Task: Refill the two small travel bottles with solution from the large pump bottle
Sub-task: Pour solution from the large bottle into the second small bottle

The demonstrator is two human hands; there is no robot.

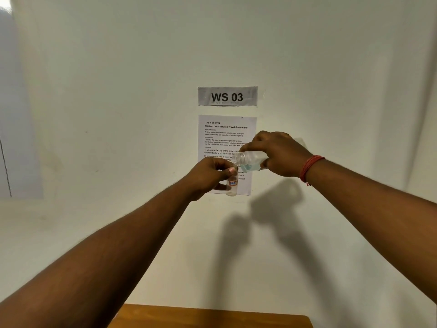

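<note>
Left grip: the left hand (208, 175) is closed around a small clear travel bottle (231, 183), thumb across its upper part, fingers curled behind it.
Small bottle: held upright in the air in front of the wall, mouth uncapped at the top, an orange-and-blue label on its side; it looks nearly empty, though the liquid level is hard to read.
Right grip: the right hand (277, 153) is wrapped over a larger clear bottle (250, 159), fingers on top, thumb under.
Larger bottle: tipped nearly on its side, its threaded open neck pointing left and slightly down, just above and to the right of the small bottle's mouth; the two mouths are close, and I cannot tell whether they touch.
Contents: pale blue liquid (249, 167) pools along the lower side of the tilted bottle; no stream is clearly visible at the neck.
Right wrist: a red thread band (309, 168) is wound around it.
Arms: both forearms are stretched forward and raised, meeting near the middle of the view.
Behind the hands: a printed instruction sheet (224, 136) on the cream wall (118, 102), partly covered by both hands, and above it a grey sign reading WS 03 (227, 96).
Shadows: the hands cast dark shapes on the wall below right.
Bottom edge: a strip of wooden tabletop (212, 317).
</note>
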